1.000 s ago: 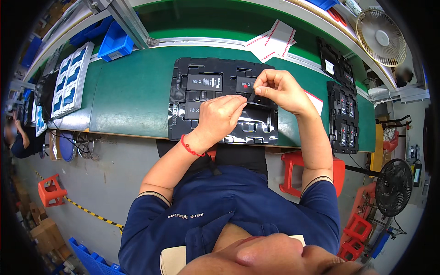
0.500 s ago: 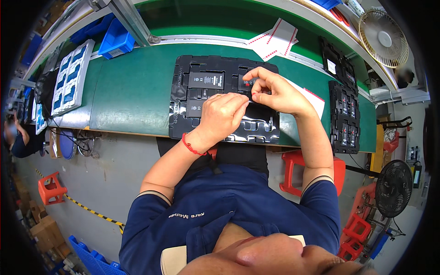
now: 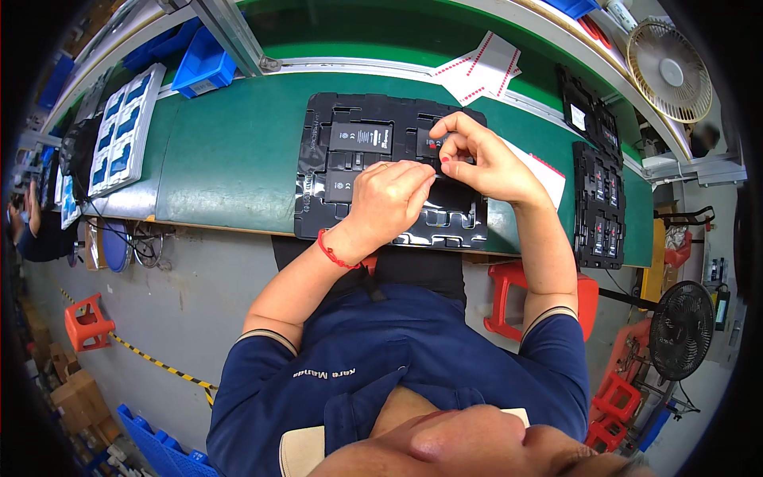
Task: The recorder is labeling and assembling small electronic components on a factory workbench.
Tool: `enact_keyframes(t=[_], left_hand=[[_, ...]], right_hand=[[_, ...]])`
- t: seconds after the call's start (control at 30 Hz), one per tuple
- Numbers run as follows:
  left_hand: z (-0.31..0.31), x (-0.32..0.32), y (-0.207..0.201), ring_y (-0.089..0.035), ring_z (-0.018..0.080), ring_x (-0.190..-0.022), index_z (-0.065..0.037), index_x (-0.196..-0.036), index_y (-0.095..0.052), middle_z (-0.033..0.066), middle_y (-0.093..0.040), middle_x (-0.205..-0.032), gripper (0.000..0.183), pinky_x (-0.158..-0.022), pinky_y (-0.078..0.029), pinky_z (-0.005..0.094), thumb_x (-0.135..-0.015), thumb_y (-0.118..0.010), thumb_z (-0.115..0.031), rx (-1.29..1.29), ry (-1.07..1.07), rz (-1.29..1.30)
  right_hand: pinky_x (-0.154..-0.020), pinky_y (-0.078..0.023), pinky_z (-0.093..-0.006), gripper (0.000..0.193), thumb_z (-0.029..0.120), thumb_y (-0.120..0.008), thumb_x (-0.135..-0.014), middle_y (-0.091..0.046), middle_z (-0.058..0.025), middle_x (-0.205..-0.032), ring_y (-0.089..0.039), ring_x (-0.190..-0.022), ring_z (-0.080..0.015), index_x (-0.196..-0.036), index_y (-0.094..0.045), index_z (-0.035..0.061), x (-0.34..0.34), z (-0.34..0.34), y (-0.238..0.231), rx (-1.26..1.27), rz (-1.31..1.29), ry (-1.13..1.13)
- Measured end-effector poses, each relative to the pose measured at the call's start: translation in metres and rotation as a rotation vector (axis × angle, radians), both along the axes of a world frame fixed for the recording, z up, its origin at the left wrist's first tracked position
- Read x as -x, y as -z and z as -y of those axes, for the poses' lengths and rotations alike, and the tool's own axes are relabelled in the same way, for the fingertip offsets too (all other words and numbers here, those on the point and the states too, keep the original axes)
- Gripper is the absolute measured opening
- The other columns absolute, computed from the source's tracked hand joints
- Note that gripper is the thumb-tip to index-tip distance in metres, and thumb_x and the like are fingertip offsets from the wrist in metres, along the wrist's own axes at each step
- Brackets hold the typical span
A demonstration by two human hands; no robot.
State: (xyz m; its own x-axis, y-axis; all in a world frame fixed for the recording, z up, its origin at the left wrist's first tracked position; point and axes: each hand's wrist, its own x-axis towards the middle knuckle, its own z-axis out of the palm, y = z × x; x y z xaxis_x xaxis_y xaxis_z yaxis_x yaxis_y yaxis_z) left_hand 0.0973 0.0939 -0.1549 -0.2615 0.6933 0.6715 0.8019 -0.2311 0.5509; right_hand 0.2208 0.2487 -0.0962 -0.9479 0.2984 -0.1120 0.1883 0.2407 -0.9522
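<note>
A black moulded tray [image 3: 314,171] lies in front of me on the green bench, with flat black battery packs in its pockets. One battery pack [image 3: 362,137] sits at the upper left, and another [image 3: 340,188] is partly behind my left hand. My left hand [image 3: 389,195] is closed over the tray's middle, fingertips pressed together; what they pinch is hidden. Beside it, my right hand [image 3: 489,163] is curled in a pinch. A small red piece [image 3: 446,160] shows at its thumb tip. Another red spot lies on the upper right battery pack [image 3: 427,141].
White sheets edged with red dots [image 3: 479,70] lie behind the tray, and another sheet [image 3: 548,179] is at its right. More loaded black trays [image 3: 584,203] stand farther right. At left are a white tray with blue pieces [image 3: 123,135] and a blue bin [image 3: 203,67].
Both hands keep nearly the same pose over the tray. The whole view has shifted slightly; nothing has visibly been picked up or let go.
</note>
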Motion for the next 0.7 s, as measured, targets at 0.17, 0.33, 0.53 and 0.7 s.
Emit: enact_keyframes(t=[0.17, 0.33, 0.53, 0.7], left_hand=[[-0.001, 0.000, 0.002, -0.071, 0.0246, -0.073, -0.004, -0.087, -0.071, 0.0088, -0.072, -0.083, 0.008, -0.065, -0.054, 0.0339, -0.079, -0.073, -0.004, -0.005, 0.000, -0.002], [-0.001, 0.000, 0.003, -0.071, 0.0245, -0.072, -0.004, -0.087, -0.070, 0.0085, -0.072, -0.083, 0.008, -0.064, -0.054, 0.0342, -0.079, -0.073, -0.004, -0.019, 0.008, -0.012], [0.000, 0.000, 0.003, -0.071, 0.0247, -0.072, -0.004, -0.088, -0.070, 0.0081, -0.072, -0.083, 0.009, -0.065, -0.055, 0.0344, -0.079, -0.073, -0.004, -0.011, 0.005, -0.001], [0.000, 0.000, 0.001, -0.071, 0.0246, -0.073, -0.003, -0.088, -0.070, 0.0083, -0.072, -0.084, 0.009, -0.065, -0.055, 0.0344, -0.080, -0.073, -0.004, -0.006, 0.004, -0.015]], right_hand=[[-0.072, -0.038, -0.0219, 0.035, 0.002, -0.064, -0.087, -0.056, 0.0033, -0.079, -0.048, -0.076, -0.0045, -0.120, -0.051, 0.0052, 0.001, -0.002, -0.001, 0.065, 0.017, -0.022], [-0.073, -0.039, -0.0220, 0.036, 0.006, -0.067, -0.088, -0.058, 0.0017, -0.080, -0.050, -0.076, -0.0050, -0.119, -0.051, 0.0062, 0.000, -0.001, -0.002, 0.344, -0.054, -0.050], [-0.075, -0.040, -0.0212, 0.037, 0.006, -0.068, -0.087, -0.058, 0.0017, -0.080, -0.052, -0.077, -0.0053, -0.119, -0.050, 0.0064, 0.001, -0.003, 0.010, 0.217, 0.029, 0.004], [-0.075, -0.040, -0.0211, 0.038, 0.002, -0.067, -0.086, -0.057, 0.0020, -0.080, -0.051, -0.077, -0.0052, -0.119, -0.050, 0.0068, 0.000, -0.003, 0.011, 0.173, 0.036, -0.007]])
